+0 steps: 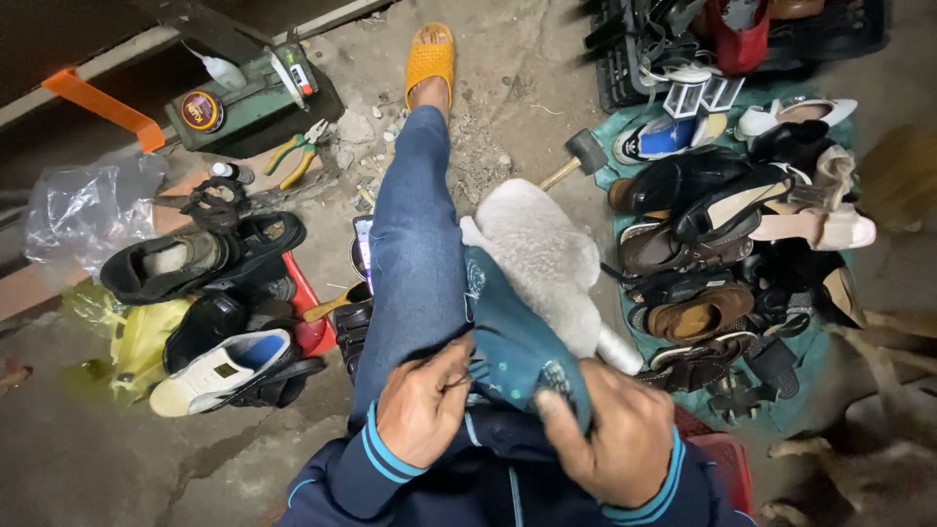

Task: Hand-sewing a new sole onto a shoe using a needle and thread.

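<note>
Both hands [527, 420] grip a teal slipper [517, 342] with fluffy grey lining.

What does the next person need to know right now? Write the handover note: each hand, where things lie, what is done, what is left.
Left hand: pinched at the teal sole edge, apparently on a thin thread or needle; too fine to tell.
Right hand: gripping the heel end of the furry slipper, which rests sole-up on the lap.
Nearby: hammer ahead, pliers to the left, shoe pile to the right.
Done: cannot tell how far the edge is worked.
Left: probably the rest of the sole edge.
</note>
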